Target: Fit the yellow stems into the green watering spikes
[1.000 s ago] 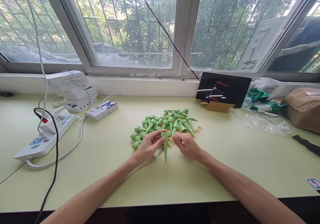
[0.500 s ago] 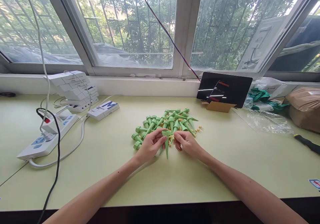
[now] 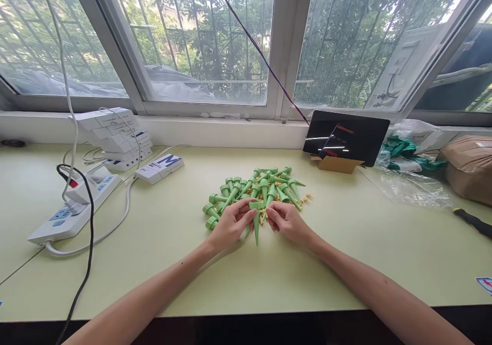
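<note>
My left hand [image 3: 229,225] pinches a green plant watering spike [image 3: 256,230] by its ribbed cap, thumb in front, with the tapered point hanging down. From the right, my right hand [image 3: 289,223] has its fingertips closed on a small yellow valve [image 3: 263,211] at the side of the spike, just below the cap. Whether the valve sits in the spike is too small to tell. Behind both hands lies a heap of green watering spikes [image 3: 232,195], pointing in mixed directions. Small yellow valves [image 3: 307,198] lie scattered among them and at the heap's right edge.
A white power strip [image 3: 73,224] with cables, stacked white boxes [image 3: 117,135] and a single box [image 3: 160,169] are on the left. At the back right a tablet [image 3: 348,137] leans on a cardboard stand. Plastic bags, a brown package [image 3: 469,165] and a black-handled tool [image 3: 474,223] lie farther right.
My right fingers drew slightly away from the spike, showing the yellow valve, then came a little closer again. My left hand keeps its hold on the spike. The view shifted slightly.
</note>
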A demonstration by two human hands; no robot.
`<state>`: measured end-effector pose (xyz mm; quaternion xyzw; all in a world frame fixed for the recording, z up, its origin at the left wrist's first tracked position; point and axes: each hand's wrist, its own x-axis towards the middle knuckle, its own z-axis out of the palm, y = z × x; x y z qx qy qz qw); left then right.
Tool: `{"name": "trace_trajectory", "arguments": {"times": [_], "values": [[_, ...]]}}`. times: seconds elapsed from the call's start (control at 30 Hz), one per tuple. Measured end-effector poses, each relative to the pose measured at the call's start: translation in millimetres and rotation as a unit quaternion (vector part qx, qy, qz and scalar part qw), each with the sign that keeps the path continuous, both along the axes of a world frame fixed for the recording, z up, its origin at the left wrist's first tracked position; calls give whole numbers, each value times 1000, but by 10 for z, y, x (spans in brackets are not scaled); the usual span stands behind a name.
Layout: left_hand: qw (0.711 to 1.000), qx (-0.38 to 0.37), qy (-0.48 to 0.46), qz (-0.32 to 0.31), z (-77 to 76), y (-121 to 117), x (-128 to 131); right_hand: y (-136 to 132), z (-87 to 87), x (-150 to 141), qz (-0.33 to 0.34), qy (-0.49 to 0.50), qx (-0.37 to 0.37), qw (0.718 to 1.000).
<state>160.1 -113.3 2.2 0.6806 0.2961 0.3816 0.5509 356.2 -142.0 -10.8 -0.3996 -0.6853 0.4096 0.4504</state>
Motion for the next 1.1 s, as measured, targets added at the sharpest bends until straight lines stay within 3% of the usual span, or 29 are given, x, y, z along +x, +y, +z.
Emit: {"name": "trace_trajectory", "arguments": {"times": [0.5, 0.8, 1.1], "values": [[1000, -16, -3, -4, -43, 11, -13, -27, 34, -13, -18, -32, 41, 999], [1000, -9, 4, 4, -14, -13, -6, -39, 73, -67, 62, 103, -126, 985], [999, -50, -17, -14, -28, 5, 1, -39, 77, -66, 53, 99, -113, 987]]}}
